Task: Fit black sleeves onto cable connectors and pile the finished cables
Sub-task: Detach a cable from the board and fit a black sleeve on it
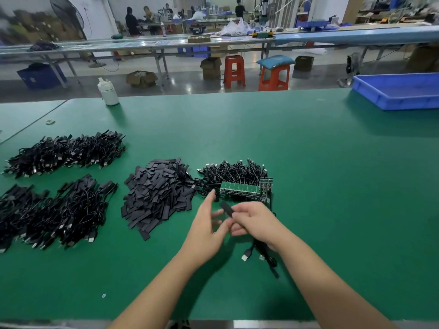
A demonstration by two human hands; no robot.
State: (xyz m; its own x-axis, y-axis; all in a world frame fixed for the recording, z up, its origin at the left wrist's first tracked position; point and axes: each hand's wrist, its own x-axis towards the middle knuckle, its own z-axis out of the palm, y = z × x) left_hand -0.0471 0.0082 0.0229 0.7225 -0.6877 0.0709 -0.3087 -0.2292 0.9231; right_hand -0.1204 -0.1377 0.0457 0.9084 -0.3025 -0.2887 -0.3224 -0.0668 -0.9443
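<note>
- Two hands over the counter [308, 162]: right hand [255, 222] pinching a black sleeve [226, 208] on a cable [263, 255], left hand [209, 224] spread beside it, likely ready to steady it.
- Loose sleeves [156, 195] heaped centre, within easy reach.
- Finished cables [52, 210] piled left, apart.

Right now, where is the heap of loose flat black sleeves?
In the head view, the heap of flat black sleeves lies mid-table, left of the unsleeved cable bundle and just beyond the left hand.
</note>
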